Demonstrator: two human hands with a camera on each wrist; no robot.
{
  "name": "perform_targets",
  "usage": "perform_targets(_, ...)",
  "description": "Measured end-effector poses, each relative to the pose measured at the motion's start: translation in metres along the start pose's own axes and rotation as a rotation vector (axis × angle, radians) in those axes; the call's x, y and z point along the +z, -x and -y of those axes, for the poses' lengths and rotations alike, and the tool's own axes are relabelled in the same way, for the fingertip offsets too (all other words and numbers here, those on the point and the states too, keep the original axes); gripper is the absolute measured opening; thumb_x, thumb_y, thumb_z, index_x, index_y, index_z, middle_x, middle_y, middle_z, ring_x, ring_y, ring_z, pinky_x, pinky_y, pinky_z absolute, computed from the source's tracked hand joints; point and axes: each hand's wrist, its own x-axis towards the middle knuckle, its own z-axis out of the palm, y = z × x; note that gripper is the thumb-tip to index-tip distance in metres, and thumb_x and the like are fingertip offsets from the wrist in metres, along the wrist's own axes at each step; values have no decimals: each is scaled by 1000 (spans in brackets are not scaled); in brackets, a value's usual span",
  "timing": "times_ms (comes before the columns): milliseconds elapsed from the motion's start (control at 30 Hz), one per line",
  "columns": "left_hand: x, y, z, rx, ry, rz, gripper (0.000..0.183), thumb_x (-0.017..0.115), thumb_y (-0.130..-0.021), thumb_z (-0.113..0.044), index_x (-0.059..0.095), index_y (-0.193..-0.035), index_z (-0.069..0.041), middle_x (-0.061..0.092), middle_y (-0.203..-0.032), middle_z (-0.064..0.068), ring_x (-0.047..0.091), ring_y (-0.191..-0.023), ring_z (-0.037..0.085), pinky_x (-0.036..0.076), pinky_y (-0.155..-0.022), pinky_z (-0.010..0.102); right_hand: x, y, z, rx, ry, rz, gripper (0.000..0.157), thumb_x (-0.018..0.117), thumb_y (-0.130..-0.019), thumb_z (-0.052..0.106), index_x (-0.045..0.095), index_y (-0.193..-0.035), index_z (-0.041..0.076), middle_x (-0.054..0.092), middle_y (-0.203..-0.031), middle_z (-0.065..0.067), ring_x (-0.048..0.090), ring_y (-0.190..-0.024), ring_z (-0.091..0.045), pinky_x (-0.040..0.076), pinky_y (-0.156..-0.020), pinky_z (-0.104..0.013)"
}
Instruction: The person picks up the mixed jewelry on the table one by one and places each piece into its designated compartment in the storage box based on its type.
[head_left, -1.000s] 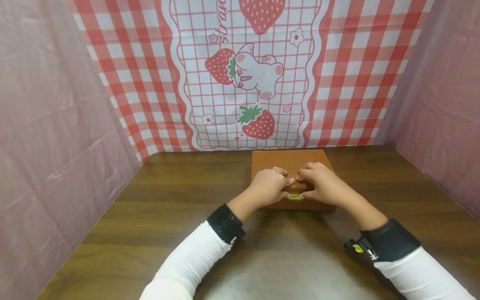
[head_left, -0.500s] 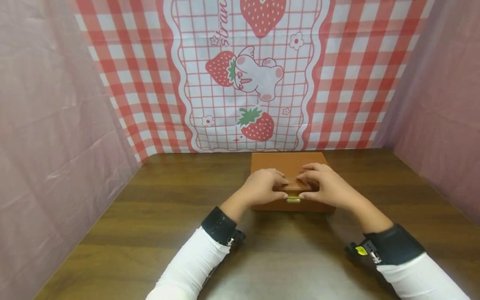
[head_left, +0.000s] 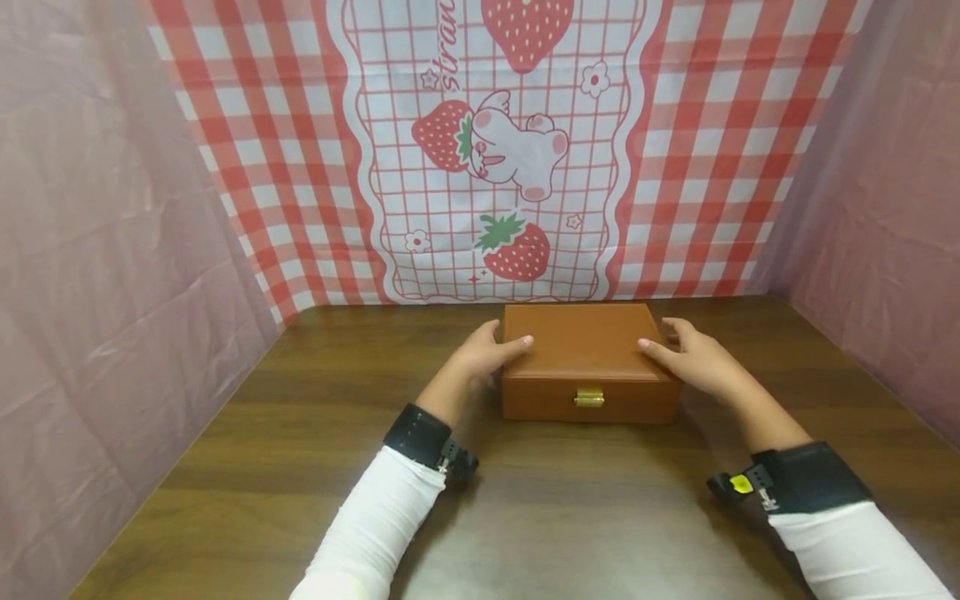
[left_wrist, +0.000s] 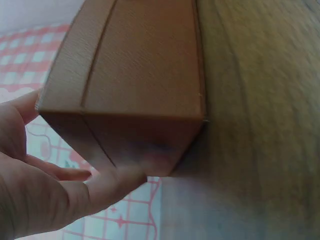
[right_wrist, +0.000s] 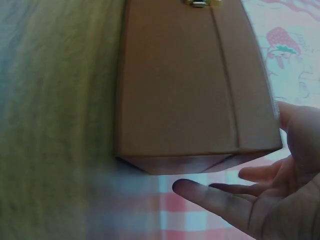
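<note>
A brown leather-look box (head_left: 581,342) with its lid down sits at the back of the table. Its gold clasp (head_left: 588,397) is on the front face. My left hand (head_left: 483,352) is at the box's left side, thumb over the top edge and fingers stretched along the side. On the opposite side, my right hand (head_left: 693,357) has its thumb over the lid's right edge and its fingers spread beyond the side wall. In the right wrist view the fingers (right_wrist: 215,200) stand slightly apart from the box's end.
The box rests on a dark wood-grain table (head_left: 360,467). Behind it hangs a red-and-white checked cloth (head_left: 697,167) with strawberry prints. Pink curtains (head_left: 112,250) close off both sides. Each wrist wears a black strap (head_left: 813,479) with a small camera.
Both hands have left the clasp at the front middle and moved apart, the left to the box's left side and the right to its right side. The box has stayed in place.
</note>
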Motion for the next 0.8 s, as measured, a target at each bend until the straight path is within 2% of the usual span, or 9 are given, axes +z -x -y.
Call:
perform_targets(67, 2, -2, 2, -49, 55, 35, 84, 72, -89, -35, 26, -152, -3, 36, -149, 24, 45, -128, 43, 51, -85, 61, 3, -1, -4, 18, -9, 6, 86, 47, -98, 53, 25, -142, -18, 42, -134, -42, 42, -122, -54, 37, -98, -65)
perform_targets(200, 4, -4, 3, -49, 72, 68, 67, 74, -87, -27, 44, -141, -2, 53, -132, 22, 56, -115, 40, 54, -75, 60, 8, -2, -6, 18, 4, -26, 80, 47, -99, 50, 36, -136, -20, 50, -125, -39, 51, -112, -50, 43, -91, -62)
perform_targets(400, 2, 0, 4, -48, 80, 47, 54, 75, -87, -18, 51, -131, 2, 57, -124, 21, 59, -110, 38, 55, -70, 59, 17, -5, 5, 7, 30, -74, 71, 51, -99, 44, 45, -125, -22, 55, -116, -39, 57, -101, -46, 47, -84, -58)
perform_targets(633, -17, -2, 5, -73, 129, 33, 51, 73, -88, -13, 51, -131, 4, 63, -114, 21, 65, -99, 35, 57, -72, 51, 23, -17, 22, 10, 14, -80, 72, 53, -98, 44, 46, -126, -21, 56, -117, -38, 57, -102, -44, 47, -86, -57)
perform_targets(800, -35, -4, 4, -80, 103, 16, 53, 73, -88, -13, 51, -132, 4, 64, -111, 18, 66, -94, 29, 58, -76, 43, 32, -29, 31, 26, -35, -73, 70, 53, -98, 43, 46, -129, -19, 56, -120, -36, 57, -104, -41, 47, -89, -54)
